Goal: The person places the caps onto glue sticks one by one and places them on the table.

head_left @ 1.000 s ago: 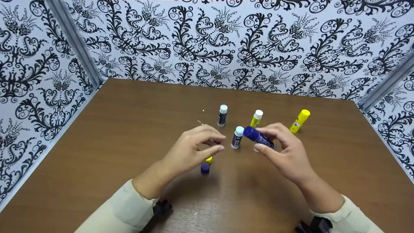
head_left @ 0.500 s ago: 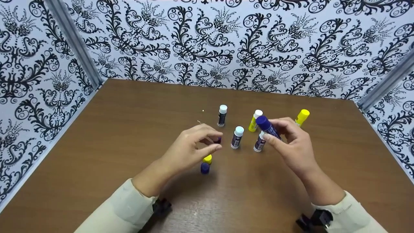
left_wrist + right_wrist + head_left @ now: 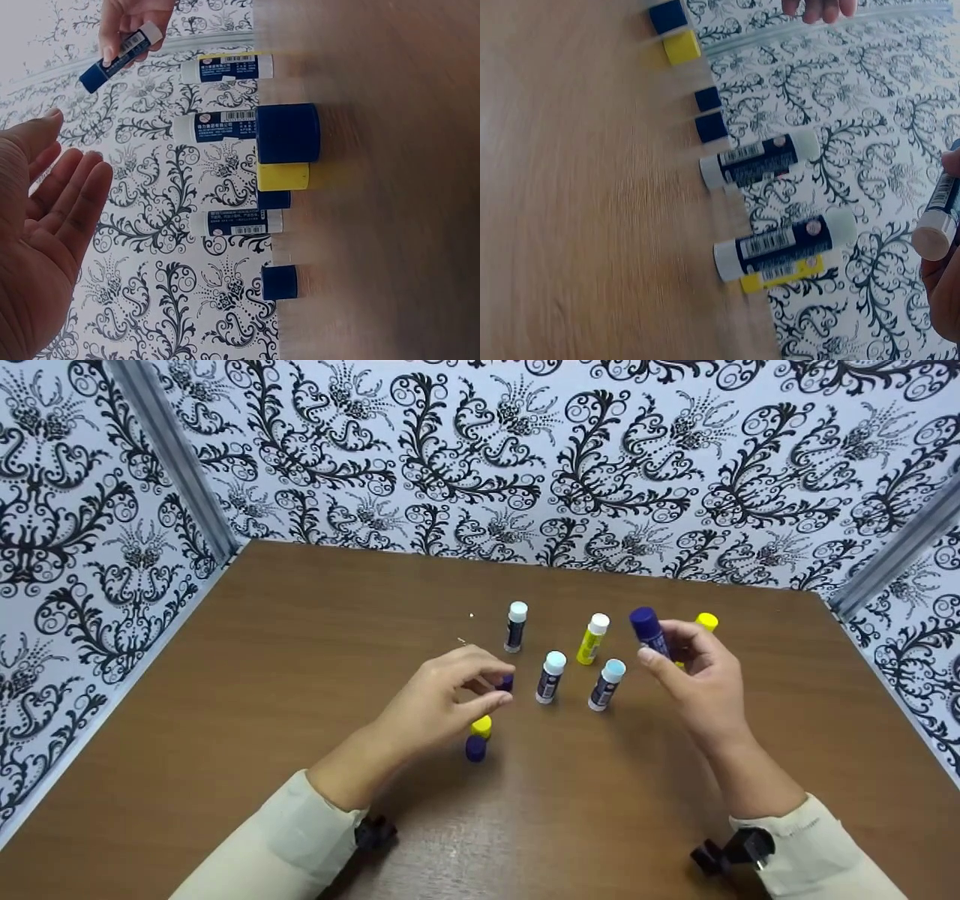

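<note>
Cream sleeve (image 3: 277, 832) on your left arm leads to your left hand (image 3: 420, 709), fingers loosely bent and holding nothing above the table (image 3: 225, 720). Just right of your left wrist stand a blue cap (image 3: 475, 748) and a yellow cap (image 3: 481, 727); another blue cap (image 3: 506, 683) shows partly behind your fingertips. Next, upright: a far dark stick (image 3: 515, 631), a nearer dark stick (image 3: 550, 682), a white-topped yellow stick (image 3: 591, 645) and a blue-topped dark stick (image 3: 604, 690). Well apart from the left, your right hand (image 3: 705, 682) pinches a capped blue glue stick (image 3: 648, 628), raised and slightly tilted, with a yellow-topped stick (image 3: 706, 621) partly hidden behind.
</note>
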Available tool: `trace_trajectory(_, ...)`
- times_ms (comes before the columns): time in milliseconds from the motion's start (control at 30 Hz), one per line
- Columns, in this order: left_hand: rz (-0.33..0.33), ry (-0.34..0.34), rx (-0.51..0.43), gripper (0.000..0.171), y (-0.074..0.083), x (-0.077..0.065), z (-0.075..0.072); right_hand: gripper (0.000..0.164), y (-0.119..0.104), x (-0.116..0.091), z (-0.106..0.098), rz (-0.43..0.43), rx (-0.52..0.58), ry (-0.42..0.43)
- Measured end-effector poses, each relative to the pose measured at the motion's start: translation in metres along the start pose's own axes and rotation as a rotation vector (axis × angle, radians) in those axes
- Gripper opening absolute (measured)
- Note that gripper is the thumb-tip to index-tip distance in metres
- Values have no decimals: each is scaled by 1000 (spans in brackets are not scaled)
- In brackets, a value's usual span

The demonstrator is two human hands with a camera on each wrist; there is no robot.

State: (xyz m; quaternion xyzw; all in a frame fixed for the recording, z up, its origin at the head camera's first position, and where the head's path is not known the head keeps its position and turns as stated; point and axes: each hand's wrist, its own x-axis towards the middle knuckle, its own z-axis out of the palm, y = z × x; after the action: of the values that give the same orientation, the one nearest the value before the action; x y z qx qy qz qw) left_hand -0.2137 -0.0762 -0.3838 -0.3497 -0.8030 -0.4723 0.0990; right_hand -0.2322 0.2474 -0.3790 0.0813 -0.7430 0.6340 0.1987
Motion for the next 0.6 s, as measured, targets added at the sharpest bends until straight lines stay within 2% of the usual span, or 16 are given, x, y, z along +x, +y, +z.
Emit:
trace_trajectory(433, -30, -25, 26, 28, -7, -1, 0, 25, 15, 14, -15, 28, 37, 110)
trace_trajectory(600, -76, -50, 34, 29, -7, -1, -2, 25, 19, 18, -19, 22, 70, 148)
